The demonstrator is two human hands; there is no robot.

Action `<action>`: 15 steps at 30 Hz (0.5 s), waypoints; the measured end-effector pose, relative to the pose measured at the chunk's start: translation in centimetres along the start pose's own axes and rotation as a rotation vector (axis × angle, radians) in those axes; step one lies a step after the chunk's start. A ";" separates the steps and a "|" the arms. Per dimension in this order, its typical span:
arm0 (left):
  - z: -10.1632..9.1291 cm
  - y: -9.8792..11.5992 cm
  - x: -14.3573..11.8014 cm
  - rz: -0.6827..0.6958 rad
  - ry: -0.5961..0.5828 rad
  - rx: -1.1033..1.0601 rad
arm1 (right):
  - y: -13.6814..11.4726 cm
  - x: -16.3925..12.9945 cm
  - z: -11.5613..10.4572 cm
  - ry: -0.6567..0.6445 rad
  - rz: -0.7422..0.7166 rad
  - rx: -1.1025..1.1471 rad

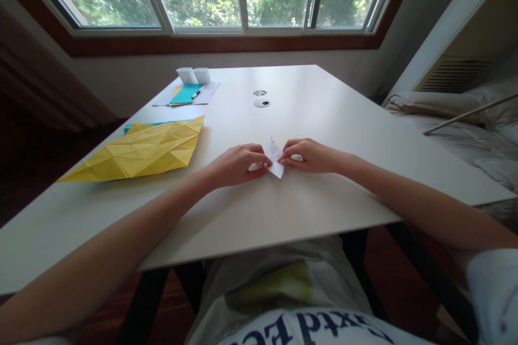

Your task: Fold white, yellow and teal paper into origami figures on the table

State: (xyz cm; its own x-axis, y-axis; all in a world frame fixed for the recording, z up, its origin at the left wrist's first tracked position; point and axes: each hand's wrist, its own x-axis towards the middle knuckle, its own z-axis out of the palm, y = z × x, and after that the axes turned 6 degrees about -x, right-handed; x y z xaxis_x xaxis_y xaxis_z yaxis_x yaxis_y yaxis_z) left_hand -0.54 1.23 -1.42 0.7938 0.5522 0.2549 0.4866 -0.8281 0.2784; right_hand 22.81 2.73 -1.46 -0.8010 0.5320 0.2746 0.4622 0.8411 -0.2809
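A person seated at a white tabletop point(324, 118) pinches a small folded white paper point(275, 157) between both hands, near the middle of the near half of the surface. The left hand point(237, 164) has its grip closed on the paper's left edge; the right hand point(309, 155) has its grip closed on the right edge, fingertips pressing it down. A pointed flap stands up between the thumbs.

The piece looks small and already many-layered, so a crease pressed off-line could, in all likelihood, skew the shape, and a hard pull from either side might tear it at the fold. The smooth surface could also let it slip under the fingers.

To the left lies a large creased yellow sheet point(141, 150) over a teal sheet point(133, 126); farther away, a teal card point(186, 94) with a pen point(196, 95) and two white boxes point(194, 75).
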 end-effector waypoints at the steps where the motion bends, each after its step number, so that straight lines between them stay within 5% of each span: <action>1: 0.0 0.0 0.0 0.019 0.001 0.005 | -0.1 0.0 0.0 0.002 0.021 -0.005; 15: -0.5 0.5 0.0 0.122 -0.012 0.039 | -0.3 0.1 0.3 0.018 0.060 -0.116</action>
State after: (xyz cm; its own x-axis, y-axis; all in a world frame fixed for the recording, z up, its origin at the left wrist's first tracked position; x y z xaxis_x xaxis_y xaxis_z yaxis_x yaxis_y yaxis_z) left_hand -0.49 0.86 -0.84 0.8522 0.4459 0.2739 0.3995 -0.8924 0.2098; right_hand 22.47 2.50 -1.64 -0.7643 0.5823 0.2771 0.5506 0.8129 -0.1897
